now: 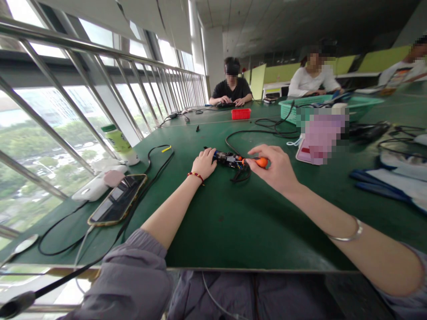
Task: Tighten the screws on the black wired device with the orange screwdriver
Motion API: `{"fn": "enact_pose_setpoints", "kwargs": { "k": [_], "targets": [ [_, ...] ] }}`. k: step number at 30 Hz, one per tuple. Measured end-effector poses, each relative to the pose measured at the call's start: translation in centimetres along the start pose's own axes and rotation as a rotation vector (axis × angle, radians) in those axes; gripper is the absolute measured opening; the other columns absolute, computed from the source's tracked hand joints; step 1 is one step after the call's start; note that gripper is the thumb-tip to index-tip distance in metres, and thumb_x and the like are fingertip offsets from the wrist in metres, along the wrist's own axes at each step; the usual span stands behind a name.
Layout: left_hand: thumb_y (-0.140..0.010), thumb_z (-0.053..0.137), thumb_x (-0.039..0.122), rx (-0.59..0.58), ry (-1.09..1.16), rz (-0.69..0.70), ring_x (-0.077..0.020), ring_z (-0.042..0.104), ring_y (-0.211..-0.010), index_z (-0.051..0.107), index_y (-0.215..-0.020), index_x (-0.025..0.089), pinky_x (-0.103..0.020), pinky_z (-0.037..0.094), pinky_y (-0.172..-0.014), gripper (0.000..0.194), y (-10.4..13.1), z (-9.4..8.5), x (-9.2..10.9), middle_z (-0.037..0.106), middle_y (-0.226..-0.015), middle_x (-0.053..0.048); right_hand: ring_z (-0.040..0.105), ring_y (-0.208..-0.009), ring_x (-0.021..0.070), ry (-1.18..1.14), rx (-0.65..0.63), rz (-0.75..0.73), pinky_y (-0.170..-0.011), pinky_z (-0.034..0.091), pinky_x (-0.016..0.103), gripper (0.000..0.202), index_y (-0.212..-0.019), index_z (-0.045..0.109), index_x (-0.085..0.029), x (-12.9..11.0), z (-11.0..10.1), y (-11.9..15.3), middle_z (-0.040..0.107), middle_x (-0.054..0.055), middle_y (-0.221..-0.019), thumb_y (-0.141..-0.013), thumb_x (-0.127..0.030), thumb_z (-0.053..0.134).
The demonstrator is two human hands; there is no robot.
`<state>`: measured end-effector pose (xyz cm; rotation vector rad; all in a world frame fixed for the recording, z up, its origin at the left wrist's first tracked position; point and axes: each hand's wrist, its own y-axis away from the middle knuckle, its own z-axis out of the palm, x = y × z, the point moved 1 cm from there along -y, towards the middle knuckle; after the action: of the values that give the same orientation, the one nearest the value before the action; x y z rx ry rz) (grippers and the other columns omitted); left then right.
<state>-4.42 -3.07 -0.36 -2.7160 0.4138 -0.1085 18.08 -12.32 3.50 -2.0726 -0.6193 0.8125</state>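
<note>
The right hand (279, 170) is pinching an orange tool (261, 162); leftward from it, the left hand (206, 164) is holding a black device (228, 159).

I watch one feed, head-worn | from: wearer's head height, behind the near edge of the surface (213, 240) | facing: forward and down, railing (43, 39) along frame left, seated person (235, 91) opposite, near top centre | nearness: close above the forearms (176, 202), left hand (204, 163) and right hand (276, 166) mid-frame | lens: wide, edges stretched
</note>
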Motion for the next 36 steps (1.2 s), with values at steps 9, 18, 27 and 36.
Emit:
{"fn": "enact_pose_setpoints", "kwargs": {
  "k": [9, 18, 27, 36],
  "targets": [
    [-0.089, 0.046, 0.025, 0.006, 0.009, 0.003, -0.0259, 0.048, -0.121, 0.042, -0.136, 0.017, -0.041, 0.046, -0.1, 0.048, 0.06, 0.08, -0.03, 0.047, -0.14, -0.009, 0.062, -0.075, 0.02, -0.041, 0.028, -0.018, -0.08, 0.046, 0.037, 0.027, -0.103, 0.057, -0.023, -0.1, -0.21, -0.17, 0.066, 0.001, -0.079, -0.076, -0.026, 0.058],
    [-0.089, 0.045, 0.025, 0.012, 0.002, 0.012, -0.0259, 0.047, -0.122, 0.043, -0.136, 0.016, -0.04, 0.045, -0.101, 0.048, -0.01, 0.24, -0.18, 0.046, -0.141, -0.009, 0.061, -0.076, 0.0195, -0.049, 0.046, -0.034, -0.079, 0.047, 0.036, 0.03, -0.105, 0.057, -0.021, -0.17, -0.26, -0.18, 0.067, 0.003, -0.085, -0.075, -0.024, 0.057],
    [-0.089, 0.045, 0.026, 0.001, 0.008, 0.004, -0.0259, 0.047, -0.122, 0.042, -0.137, 0.017, -0.04, 0.045, -0.1, 0.048, 0.01, 0.1, -0.12, 0.046, -0.141, -0.01, 0.06, -0.074, 0.0212, -0.019, 0.002, 0.009, -0.079, 0.046, 0.038, 0.014, -0.089, 0.06, -0.024, -0.16, -0.06, -0.07, 0.065, 0.001, -0.071, -0.078, -0.031, 0.059],
    [-0.089, 0.045, 0.025, -0.001, 0.016, 0.004, -0.0263, 0.047, -0.122, 0.042, -0.137, 0.017, -0.042, 0.045, -0.101, 0.049, 0.07, 0.02, -0.03, 0.046, -0.141, -0.01, 0.06, -0.074, 0.0215, 0.006, -0.003, 0.015, -0.078, 0.046, 0.038, 0.011, -0.085, 0.06, -0.024, -0.01, -0.09, -0.1, 0.065, 0.001, -0.07, -0.077, -0.031, 0.059]
  ]
}}
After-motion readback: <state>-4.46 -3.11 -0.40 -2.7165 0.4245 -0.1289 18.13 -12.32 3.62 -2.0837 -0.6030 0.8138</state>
